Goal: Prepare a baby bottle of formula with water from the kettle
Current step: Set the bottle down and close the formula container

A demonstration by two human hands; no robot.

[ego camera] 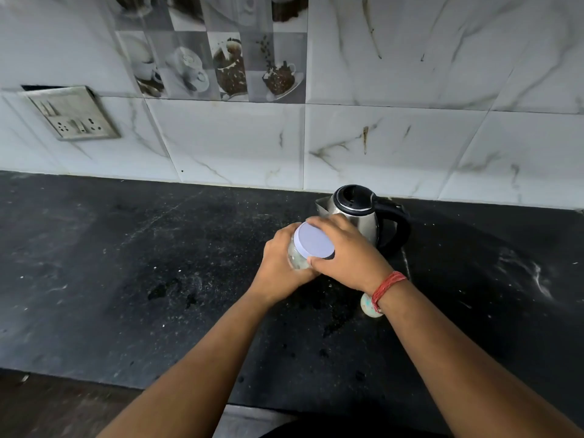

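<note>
Lid-opening looks in hand; left hand (278, 263) wraps jar (297, 257), right hand (344, 251) clasps lid (316, 241); kettle (354, 216) at one o'clock; next, probably a firm twist.

Lighting: dim, soft, even daylight; faint shadows. Glare: pale sheen on table (521, 273) right of hands (319, 254); highlights on kettle (357, 222). Distortion: wide-angle bending at edges. Focus: slightly soft throughout.

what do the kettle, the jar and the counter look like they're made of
Kettle: brushed steel body by its grey sheen, black handle and lid rim likely plastic. Jar: see-through, plastic or glass, with a matte pale lid, probably plastic. Counter: black speckled stone, perhaps granite.
</note>
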